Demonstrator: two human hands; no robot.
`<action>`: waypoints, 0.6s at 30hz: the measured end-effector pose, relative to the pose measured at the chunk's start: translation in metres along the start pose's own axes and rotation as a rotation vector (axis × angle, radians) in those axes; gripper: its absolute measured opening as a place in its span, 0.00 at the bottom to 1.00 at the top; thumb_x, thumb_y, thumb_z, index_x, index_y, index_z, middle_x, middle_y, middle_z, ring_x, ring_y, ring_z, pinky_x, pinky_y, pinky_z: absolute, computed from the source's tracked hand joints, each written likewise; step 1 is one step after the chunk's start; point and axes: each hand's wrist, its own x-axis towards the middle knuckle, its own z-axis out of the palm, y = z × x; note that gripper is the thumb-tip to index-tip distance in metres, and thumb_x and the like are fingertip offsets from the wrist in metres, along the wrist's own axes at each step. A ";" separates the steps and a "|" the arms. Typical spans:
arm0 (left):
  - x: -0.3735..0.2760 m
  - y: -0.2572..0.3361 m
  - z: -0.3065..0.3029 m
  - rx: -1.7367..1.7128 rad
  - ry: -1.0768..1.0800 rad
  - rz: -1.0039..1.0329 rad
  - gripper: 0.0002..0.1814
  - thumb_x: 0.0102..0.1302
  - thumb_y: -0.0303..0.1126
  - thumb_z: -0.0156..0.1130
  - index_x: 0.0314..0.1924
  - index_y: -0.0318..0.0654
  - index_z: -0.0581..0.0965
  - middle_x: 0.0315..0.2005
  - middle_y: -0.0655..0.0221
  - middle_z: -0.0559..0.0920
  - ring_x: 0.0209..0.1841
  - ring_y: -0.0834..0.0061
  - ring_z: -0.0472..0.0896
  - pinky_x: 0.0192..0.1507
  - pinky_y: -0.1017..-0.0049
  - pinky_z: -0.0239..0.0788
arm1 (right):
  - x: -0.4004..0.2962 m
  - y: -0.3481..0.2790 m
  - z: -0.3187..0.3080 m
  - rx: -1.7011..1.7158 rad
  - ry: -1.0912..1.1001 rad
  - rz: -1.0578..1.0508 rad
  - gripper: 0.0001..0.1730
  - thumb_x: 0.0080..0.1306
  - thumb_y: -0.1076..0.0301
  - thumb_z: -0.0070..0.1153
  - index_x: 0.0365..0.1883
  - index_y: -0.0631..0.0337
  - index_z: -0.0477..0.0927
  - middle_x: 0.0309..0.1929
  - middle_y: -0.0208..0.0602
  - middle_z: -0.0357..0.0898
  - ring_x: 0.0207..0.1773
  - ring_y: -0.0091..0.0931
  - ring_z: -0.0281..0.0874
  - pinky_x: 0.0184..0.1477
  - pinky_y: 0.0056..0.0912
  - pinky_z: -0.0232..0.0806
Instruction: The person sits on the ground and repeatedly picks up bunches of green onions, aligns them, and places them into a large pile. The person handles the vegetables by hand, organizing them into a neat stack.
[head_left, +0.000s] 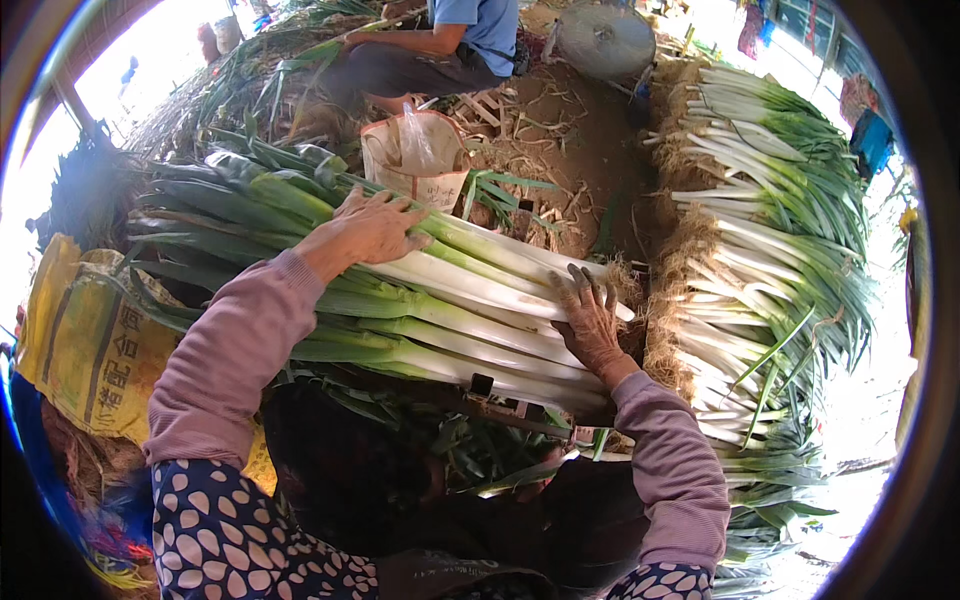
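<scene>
A thick layer of long green onions (480, 330) lies across in front of me, dark leaves to the left and white stalks to the right. My left hand (375, 225) rests on the upper stalks, near where green turns to white, with its fingers spread. Over the white ends my right hand (589, 319) lies flat, fingers apart, close to the roots (624, 281). Neither hand visibly closes around a stalk. Under the near side of the layer, parts of a metal frame (517, 420) show; most of it is hidden.
At right stretches a long row of green onions (750, 247), roots facing me. A white bag (420, 161) stands beyond the layer. Yellow woven sacks (105, 337) with writing lie at left. A person in a blue shirt (476, 30) sits near a round fan (606, 41).
</scene>
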 end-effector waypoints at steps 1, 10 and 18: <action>-0.010 0.004 0.003 0.022 0.051 0.018 0.35 0.70 0.61 0.41 0.70 0.51 0.62 0.69 0.59 0.60 0.72 0.58 0.55 0.72 0.46 0.38 | -0.003 -0.006 -0.003 -0.035 0.033 -0.031 0.42 0.58 0.66 0.62 0.71 0.38 0.61 0.71 0.42 0.58 0.72 0.41 0.55 0.72 0.61 0.38; -0.097 0.024 0.058 0.038 0.482 0.317 0.35 0.58 0.44 0.65 0.66 0.48 0.68 0.70 0.59 0.59 0.73 0.58 0.53 0.72 0.47 0.37 | -0.017 -0.030 -0.008 0.296 0.074 -0.105 0.31 0.58 0.69 0.59 0.62 0.58 0.69 0.55 0.46 0.71 0.55 0.43 0.68 0.58 0.47 0.59; -0.089 0.005 0.053 0.098 0.567 0.250 0.42 0.53 0.57 0.65 0.65 0.43 0.67 0.61 0.58 0.69 0.64 0.57 0.65 0.69 0.53 0.46 | -0.017 -0.034 0.004 0.282 0.068 0.024 0.33 0.59 0.58 0.64 0.58 0.64 0.69 0.51 0.51 0.71 0.53 0.46 0.67 0.56 0.48 0.61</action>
